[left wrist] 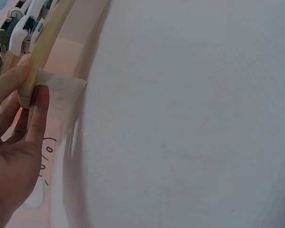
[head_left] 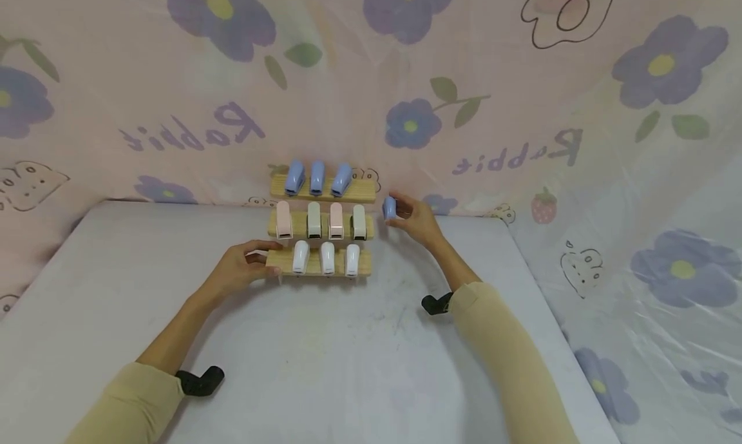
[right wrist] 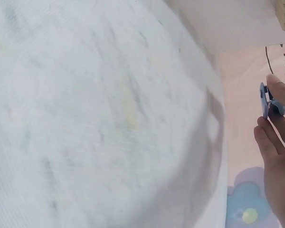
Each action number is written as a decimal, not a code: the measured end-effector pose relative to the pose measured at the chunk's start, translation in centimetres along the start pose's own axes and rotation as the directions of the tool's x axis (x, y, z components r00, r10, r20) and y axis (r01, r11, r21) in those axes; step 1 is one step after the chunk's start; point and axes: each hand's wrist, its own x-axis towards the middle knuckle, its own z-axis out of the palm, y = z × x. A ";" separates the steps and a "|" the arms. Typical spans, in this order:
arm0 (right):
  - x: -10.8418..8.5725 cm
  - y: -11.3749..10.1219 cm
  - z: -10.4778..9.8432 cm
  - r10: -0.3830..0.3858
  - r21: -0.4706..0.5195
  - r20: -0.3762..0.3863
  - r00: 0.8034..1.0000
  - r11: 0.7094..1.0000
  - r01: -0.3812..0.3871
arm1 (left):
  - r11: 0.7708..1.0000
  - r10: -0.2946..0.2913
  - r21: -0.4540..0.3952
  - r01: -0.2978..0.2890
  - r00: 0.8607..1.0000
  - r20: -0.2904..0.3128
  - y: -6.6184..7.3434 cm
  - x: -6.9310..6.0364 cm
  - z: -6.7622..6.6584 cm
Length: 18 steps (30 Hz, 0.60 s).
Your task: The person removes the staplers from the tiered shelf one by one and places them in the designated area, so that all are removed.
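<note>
My right hand [head_left: 418, 222] holds a small blue stapler [head_left: 390, 208] between thumb and fingers, just right of a stepped wooden rack [head_left: 283, 262]. In the right wrist view the blue stapler [right wrist: 264, 100] shows side-on at the fingertips, partly hidden by them. My left hand [head_left: 240, 268] grips the left end of the rack's lowest board [left wrist: 46, 40], thumb above and fingers beneath. Three blue staplers [head_left: 317, 178] stand on the top board. The middle board bears pink staplers [head_left: 283, 220] and green staplers [head_left: 313, 220]; the lowest holds three white staplers [head_left: 327, 258].
The rack stands on a white-covered table [head_left: 348, 360] near its back edge. Behind and to the right hangs a flower-printed curtain [head_left: 342, 89]. A clear support [left wrist: 61, 88] sits under the lowest board. Black wrist pieces [head_left: 199, 381] show at both sleeves.
</note>
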 end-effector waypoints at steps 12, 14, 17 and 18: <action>0.1 1.3 1.3 0.058 -0.066 0.000 0.998 0.996 -0.058 | 1.000 -0.018 -0.021 0.018 1.000 0.003 0.0 0.0 -0.1; 0.2 1.4 1.5 0.067 -0.066 -0.005 0.998 0.996 -0.067 | 1.000 -0.015 -0.022 0.015 1.000 0.001 0.0 0.0 -0.1; 0.1 1.6 1.8 0.080 -0.077 -0.001 0.997 0.994 -0.080 | 1.000 -0.016 -0.024 0.016 1.000 0.002 -0.1 -0.1 -0.1; 0.2 1.8 1.9 0.084 -0.082 0.005 0.996 0.993 -0.084 | 1.000 -0.018 -0.024 0.018 1.000 0.001 -0.2 -0.1 -0.1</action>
